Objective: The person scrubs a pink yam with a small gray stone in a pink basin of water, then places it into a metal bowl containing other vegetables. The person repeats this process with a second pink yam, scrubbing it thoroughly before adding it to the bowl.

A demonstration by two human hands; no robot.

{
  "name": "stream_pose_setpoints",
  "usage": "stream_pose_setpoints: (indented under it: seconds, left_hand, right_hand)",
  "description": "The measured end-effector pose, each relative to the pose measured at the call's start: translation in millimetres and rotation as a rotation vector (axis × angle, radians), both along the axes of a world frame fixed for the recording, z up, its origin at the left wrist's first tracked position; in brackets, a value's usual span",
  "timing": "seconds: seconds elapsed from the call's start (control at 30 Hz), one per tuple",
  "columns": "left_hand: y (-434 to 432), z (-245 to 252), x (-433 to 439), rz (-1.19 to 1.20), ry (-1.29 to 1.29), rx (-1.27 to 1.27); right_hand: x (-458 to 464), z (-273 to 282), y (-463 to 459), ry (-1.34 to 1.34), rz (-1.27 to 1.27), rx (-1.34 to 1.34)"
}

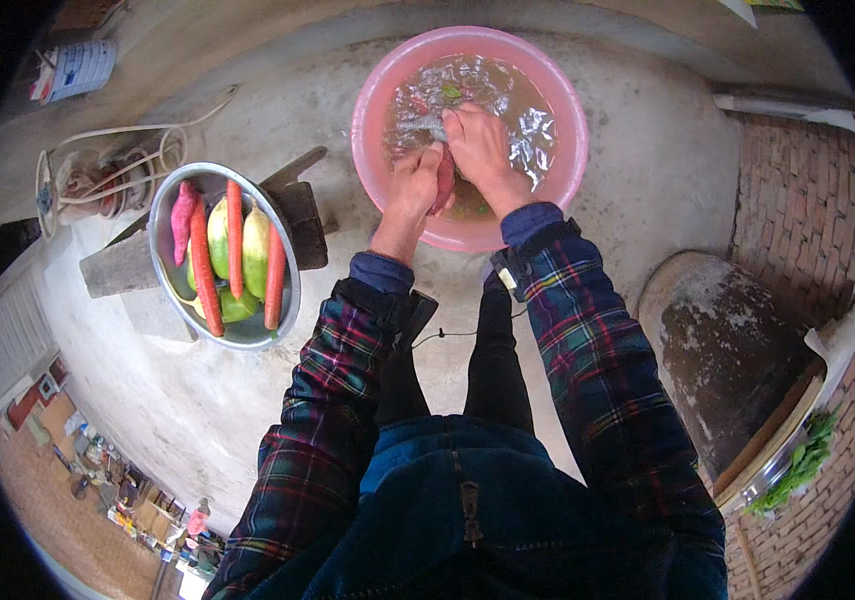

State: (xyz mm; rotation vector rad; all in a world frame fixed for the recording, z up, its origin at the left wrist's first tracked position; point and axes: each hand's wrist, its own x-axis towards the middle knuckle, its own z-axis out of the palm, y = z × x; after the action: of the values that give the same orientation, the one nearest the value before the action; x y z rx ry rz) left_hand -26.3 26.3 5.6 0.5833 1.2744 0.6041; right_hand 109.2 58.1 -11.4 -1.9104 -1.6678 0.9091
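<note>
A pink plastic basin [580, 142] of murky water [465, 71] stands on the floor before me. Over the water, my left hand [415, 184] grips a reddish-skinned root vegetable [444, 180], probably a sweet potato. My right hand [481, 150] meets it from the other side, its fingers closed on a grey-blue cloth or scrubber [431, 126] at the vegetable's far end. The fingers partly hide both things. A green leaf [451, 91] floats just beyond my hands.
Left, a metal bowl [294, 296] on a wooden stool [304, 225] holds carrots [202, 270], a pink sweet potato [183, 221] and several yellow-green vegetables [255, 247]. A hose [135, 129] lies behind it. A dark rounded object [727, 337] and leafy greens [795, 465] are right, beside brick paving [795, 187].
</note>
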Motion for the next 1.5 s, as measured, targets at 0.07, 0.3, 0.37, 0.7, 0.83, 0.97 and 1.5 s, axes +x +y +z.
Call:
stream_pose_setpoints:
  seconds: [0.07,0.3,0.37,0.7,0.83,0.97,1.5]
  left_hand:
    - [-2.5,1.7,2.0,-0.088,0.127,0.085]
    - [-4.2,-3.5,8.4,-0.281,0.423,0.432]
    - [-4.9,-7.4,3.6,-0.297,0.354,0.418]
    - [-2.8,-1.5,-19.8,0.192,-0.008,-0.100]
    - [2.2,6.7,-19.9,0.260,-0.057,-0.083]
    - [3.3,2.2,-17.0,0.267,-0.099,-0.098]
    - [-3.3,-24.7,12.1,-0.003,0.167,0.251]
  right_hand:
    - [2.9,-3.4,0.5,-0.042,-0.146,-0.183]
    - [19.2,-35.1,-1.4,0.153,-0.604,-0.138]
    - [36.3,-38.4,0.9,0.143,-0.632,-0.184]
    - [62.0,-28.5,-50.1,-0.350,0.403,-0.311]
    - [69.2,-41.7,-44.7,-0.406,0.188,-0.331]
    - [59.5,-28.8,-36.7,0.269,-0.298,-0.101]
    - [-6.3,4.8,-16.3,-0.097,0.063,0.348]
